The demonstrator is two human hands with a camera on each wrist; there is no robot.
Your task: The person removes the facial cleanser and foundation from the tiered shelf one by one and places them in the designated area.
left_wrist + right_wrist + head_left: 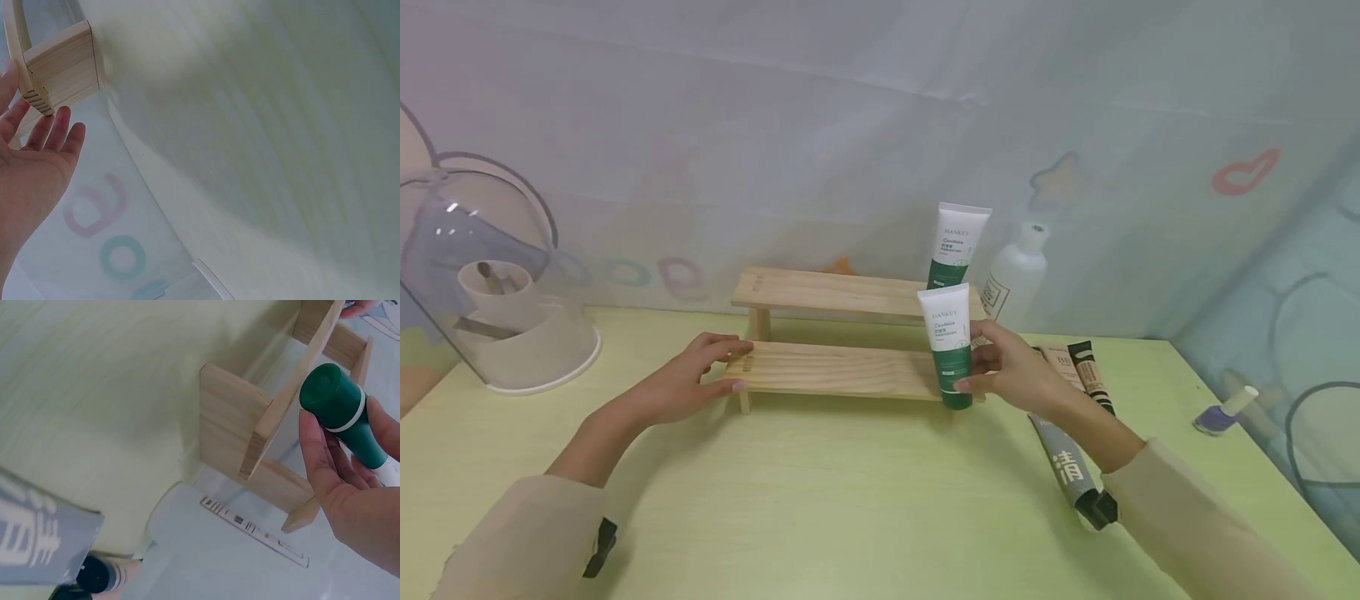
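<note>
Right hand grips the green-and-white tube cap-down at the two-tier wooden rack, left hand flat, steadying; best seated squarely.

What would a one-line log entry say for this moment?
right hand: holds green-white tube cap-down at lower shelf | left hand: rests on shelf's left end | second tube: upper shelf

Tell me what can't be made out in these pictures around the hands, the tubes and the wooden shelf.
- Head view: small print on the green tube in the right hand is too small to read.
- Head view: the white bottle is partly hidden behind the wooden shelf and the back tube.
- Left wrist view: the left hand is cut off by the edge.
- Right wrist view: the grey tube is cut off and blurred.
</note>
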